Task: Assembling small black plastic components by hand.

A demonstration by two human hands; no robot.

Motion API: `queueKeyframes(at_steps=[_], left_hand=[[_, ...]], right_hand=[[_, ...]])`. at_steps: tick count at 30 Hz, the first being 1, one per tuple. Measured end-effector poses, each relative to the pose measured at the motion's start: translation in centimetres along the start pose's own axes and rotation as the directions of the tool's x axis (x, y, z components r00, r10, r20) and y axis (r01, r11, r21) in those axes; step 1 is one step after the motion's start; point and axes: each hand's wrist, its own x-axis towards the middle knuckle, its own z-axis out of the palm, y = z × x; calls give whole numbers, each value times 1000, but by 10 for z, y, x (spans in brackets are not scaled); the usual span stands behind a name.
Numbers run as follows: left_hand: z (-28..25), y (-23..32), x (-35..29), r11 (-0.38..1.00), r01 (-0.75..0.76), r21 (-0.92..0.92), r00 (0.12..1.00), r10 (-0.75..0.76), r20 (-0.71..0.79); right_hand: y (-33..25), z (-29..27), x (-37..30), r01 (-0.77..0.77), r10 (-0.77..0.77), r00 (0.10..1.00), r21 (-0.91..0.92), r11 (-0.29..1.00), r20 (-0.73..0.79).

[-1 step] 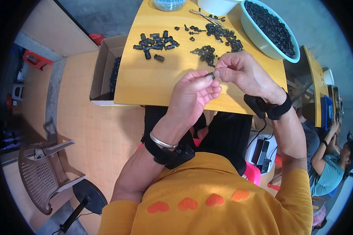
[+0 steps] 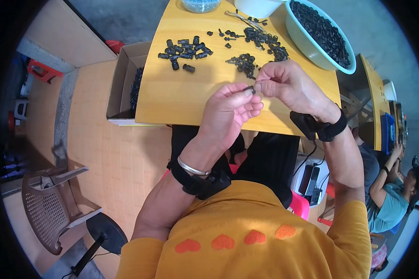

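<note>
Above the table's near edge, my left hand [image 2: 228, 107] pinches a small black cylindrical plastic part [image 2: 249, 88] between thumb and fingertips, its other fingers loosely curled. My right hand [image 2: 284, 86] is closed in a pinch right at the end of that part; whatever its fingertips hold is too small or hidden to make out. Beyond my right hand lie loose black rings and pin-like pieces [image 2: 242, 63] in small heaps. A group of black cylindrical parts [image 2: 186, 50], like the one in my left hand, lies farther left on the yellow table [image 2: 167, 102].
A pale blue basin [image 2: 347, 69] heaped with black pieces stands at the far right, beside a white container [image 2: 258, 7] and a tub of bluish bits [image 2: 201, 5]. A cardboard box [image 2: 118, 88] adjoins the table's left side. Another person [image 2: 393, 200] sits at right.
</note>
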Motion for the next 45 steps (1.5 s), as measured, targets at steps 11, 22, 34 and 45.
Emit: queueKeyframes(at_steps=[11, 22, 34, 45], left_hand=[[16, 0, -6, 870, -9, 493, 995, 56, -81], [13, -8, -4, 866, -77, 494, 996, 88, 0], [1, -11, -4, 765, -173, 620, 979, 201, 25], [-9, 1, 0, 834, -184, 520, 973, 231, -25]], right_hand=[[4, -4, -3, -43, 41, 995, 21, 999, 89], [27, 21, -19, -125, 167, 985, 477, 870, -45], [41, 16, -44, -95, 204, 955, 425, 900, -217], [69, 0, -11, 9, -229, 904, -521, 853, -360]])
